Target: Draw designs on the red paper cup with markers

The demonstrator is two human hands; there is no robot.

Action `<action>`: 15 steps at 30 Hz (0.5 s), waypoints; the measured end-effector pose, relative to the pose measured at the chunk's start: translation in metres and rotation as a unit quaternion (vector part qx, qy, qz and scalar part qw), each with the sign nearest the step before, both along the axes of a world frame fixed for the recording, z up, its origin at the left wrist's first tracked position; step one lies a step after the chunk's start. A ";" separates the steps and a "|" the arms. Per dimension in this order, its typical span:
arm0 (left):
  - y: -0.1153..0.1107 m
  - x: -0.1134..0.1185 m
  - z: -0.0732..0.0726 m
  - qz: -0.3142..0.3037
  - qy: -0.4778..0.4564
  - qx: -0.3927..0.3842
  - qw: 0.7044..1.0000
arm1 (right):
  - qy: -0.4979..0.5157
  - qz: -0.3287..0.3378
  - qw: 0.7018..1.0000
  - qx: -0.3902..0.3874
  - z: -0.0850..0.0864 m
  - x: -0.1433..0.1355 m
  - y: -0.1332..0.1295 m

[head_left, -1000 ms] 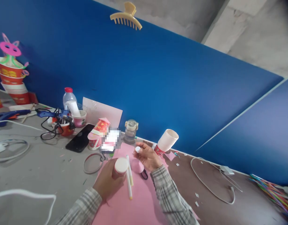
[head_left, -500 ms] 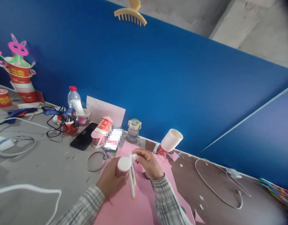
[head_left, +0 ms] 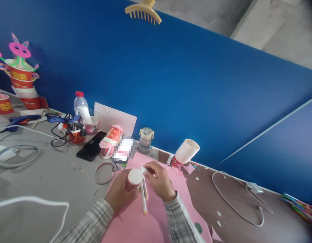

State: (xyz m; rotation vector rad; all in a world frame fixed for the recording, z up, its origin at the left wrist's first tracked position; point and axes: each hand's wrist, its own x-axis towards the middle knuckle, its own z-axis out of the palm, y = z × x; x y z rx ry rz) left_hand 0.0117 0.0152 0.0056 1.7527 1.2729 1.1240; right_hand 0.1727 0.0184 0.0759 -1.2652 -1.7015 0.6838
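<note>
My left hand is wrapped round a small red paper cup, its round white end facing up. Between the thumb and fingertips of my right hand is a small white piece, at the right edge of the cup's white end; whether it touches the cup I cannot tell. Just below the hands, two slim white pens with yellowish ends lie on a large pink sheet.
Behind the hands stand a lidded glass jar and a tilted white cup. To the left are a black phone, a decorated red cup figure, a tape ring and glue guns. A white cable loops at the right.
My right hand has moved slightly left and down, bringing the white piece to the edge of the cup's white end. My left hand still holds the cup in nearly the same place.
</note>
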 end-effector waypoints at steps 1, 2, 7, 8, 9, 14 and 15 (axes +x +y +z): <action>0.000 0.000 0.000 0.000 0.001 0.000 1.000 | -0.007 0.001 1.000 -0.002 -0.001 -0.001 0.000; 0.000 0.000 0.000 -0.001 0.001 0.000 1.000 | -0.013 0.003 1.000 -0.004 -0.001 -0.002 -0.001; -0.001 0.000 0.001 0.000 0.002 0.000 1.000 | 0.002 -0.004 1.000 -0.012 -0.005 -0.007 0.000; -0.001 0.000 0.002 0.000 0.002 0.000 1.000 | 0.010 -0.006 1.000 -0.014 -0.006 -0.007 0.001; -0.001 0.001 0.003 0.000 0.001 -0.001 1.000 | 0.017 -0.008 1.000 -0.017 -0.006 -0.007 0.002; -0.003 0.001 0.007 -0.004 -0.004 -0.004 1.000 | 0.079 -0.014 0.995 -0.053 -0.015 -0.003 0.009; -0.004 0.001 0.008 -0.005 -0.005 -0.006 1.000 | 0.097 -0.013 0.993 -0.068 -0.018 -0.003 0.011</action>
